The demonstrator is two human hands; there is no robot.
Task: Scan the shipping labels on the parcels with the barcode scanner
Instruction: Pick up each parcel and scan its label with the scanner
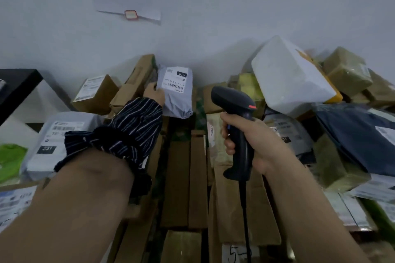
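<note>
My left hand (154, 93) grips the left edge of a grey poly-bag parcel (178, 100) and holds it up near the wall. Its white shipping label (175, 80) with a barcode faces me. My right hand (250, 141) grips the handle of a black barcode scanner (237, 117), whose head points towards the grey parcel from the right, a short way off. The scanner's cable (245, 215) hangs down from the handle. A striped sleeve covers my left wrist.
Cardboard boxes (183, 181) lie flat below my hands. A white foam box (288, 77), brown parcels (346, 70) and a dark poly bag (359, 134) pile up at the right. A labelled grey bag (57, 134) and a labelled carton (94, 94) lie left. A black shelf (17, 85) stands far left.
</note>
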